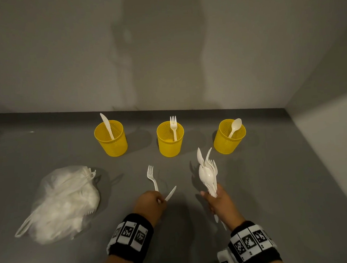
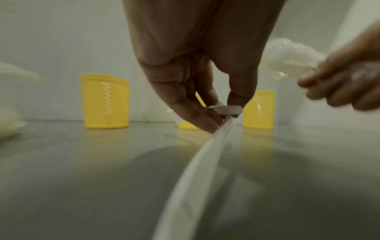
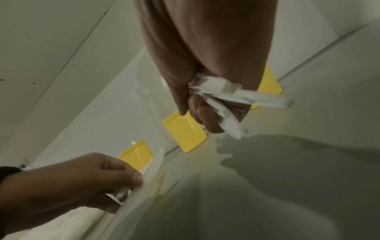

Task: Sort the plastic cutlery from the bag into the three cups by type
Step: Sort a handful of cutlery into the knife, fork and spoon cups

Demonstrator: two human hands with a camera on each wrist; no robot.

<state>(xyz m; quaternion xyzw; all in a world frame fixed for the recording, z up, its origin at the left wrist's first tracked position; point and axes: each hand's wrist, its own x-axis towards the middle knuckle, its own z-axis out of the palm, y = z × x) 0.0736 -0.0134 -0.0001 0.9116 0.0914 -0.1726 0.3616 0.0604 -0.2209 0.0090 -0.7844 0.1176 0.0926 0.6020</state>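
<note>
Head view: the left hand pinches a white plastic fork and a white plastic knife by their handles above the grey surface. The right hand grips a bundle of white plastic cutlery. Three yellow mesh cups stand beyond; the clear plastic bag lies left.

Left wrist view: the fingers are clamped on a handle.

Right wrist view: the fingers are curled round the bundle.

Two hands out in front, both holding.
The left hand pinches with curled fingers; the right hand is closed in a fist, wrist bands on both arms.
</note>
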